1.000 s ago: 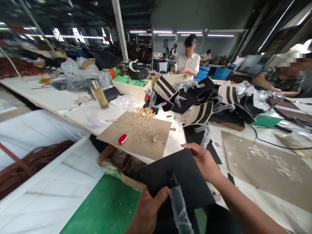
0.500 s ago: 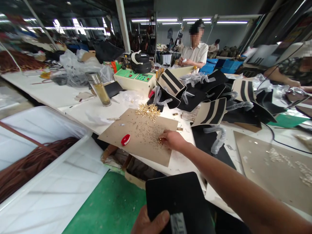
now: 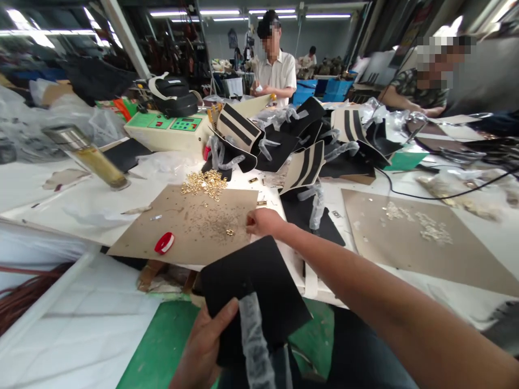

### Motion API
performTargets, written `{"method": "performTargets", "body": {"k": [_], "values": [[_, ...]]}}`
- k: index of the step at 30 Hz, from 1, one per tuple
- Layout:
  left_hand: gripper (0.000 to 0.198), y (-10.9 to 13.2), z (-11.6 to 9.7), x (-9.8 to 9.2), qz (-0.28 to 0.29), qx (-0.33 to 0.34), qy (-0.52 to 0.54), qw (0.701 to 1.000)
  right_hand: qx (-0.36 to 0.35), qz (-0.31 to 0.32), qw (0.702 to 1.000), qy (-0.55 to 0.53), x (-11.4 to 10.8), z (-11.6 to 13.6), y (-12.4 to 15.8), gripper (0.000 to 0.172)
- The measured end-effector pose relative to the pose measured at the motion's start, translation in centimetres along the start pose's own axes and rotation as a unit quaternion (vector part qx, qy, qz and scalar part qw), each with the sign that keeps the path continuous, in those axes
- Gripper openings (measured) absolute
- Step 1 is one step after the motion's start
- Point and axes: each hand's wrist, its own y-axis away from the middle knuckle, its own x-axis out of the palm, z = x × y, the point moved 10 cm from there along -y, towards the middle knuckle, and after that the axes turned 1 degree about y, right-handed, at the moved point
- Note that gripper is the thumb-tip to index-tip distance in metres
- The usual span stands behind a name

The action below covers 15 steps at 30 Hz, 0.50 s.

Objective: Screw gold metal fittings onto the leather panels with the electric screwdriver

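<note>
In my left hand (image 3: 205, 337) is a flat black panel (image 3: 253, 286) with rounded corners, gripped at its left edge with the thumb on top. A strap wrapped in clear plastic (image 3: 256, 337) hangs from the panel toward me. My right hand (image 3: 265, 222) is at the right edge of a brown cardboard sheet (image 3: 133, 237), its fingers curled together; what they hold, if anything, is hidden. Left of those fingers, a small gold metal piece (image 3: 230, 232) lies on the sheet among tiny scattered bits. A heap of gold metal pieces (image 3: 205, 183) sits at the sheet's far edge.
A red tape roll (image 3: 164, 243) lies on the cardboard. Behind are a glass bottle (image 3: 91, 156), a cream machine (image 3: 166, 132) and piled black and cream panels (image 3: 304, 165). Another cardboard sheet (image 3: 405, 248) with pale bits lies right. Co-workers sit across the table.
My right hand has shifted right, away from the gold piece, which now lies uncovered. The black panel in my left hand has come up closer to the table edge and turned. The view has swung right.
</note>
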Motion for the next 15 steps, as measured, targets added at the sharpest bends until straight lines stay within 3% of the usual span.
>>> {"method": "performTargets", "body": {"k": [4,8,12,15], "values": [[0.058,-2.3,-1.6,1.3,0.005,0.011,0.001,1.000,-0.002,-0.041,0.998,-0.042,-3.3,-3.1,4.7,0.012],[0.038,-4.9,-2.5,4.7,0.069,-0.010,-0.052,0.996,0.002,-0.091,0.993,-0.075,-6.0,-6.6,12.2,0.010],[0.033,-7.6,-2.3,7.9,0.124,-0.043,-0.122,0.984,-0.018,-0.111,0.990,-0.082,-5.5,-9.1,18.4,0.010],[0.034,-9.6,-2.0,8.9,0.129,-0.040,-0.148,0.980,-0.063,-0.128,0.988,-0.061,-4.2,-9.2,20.8,0.012]]}}
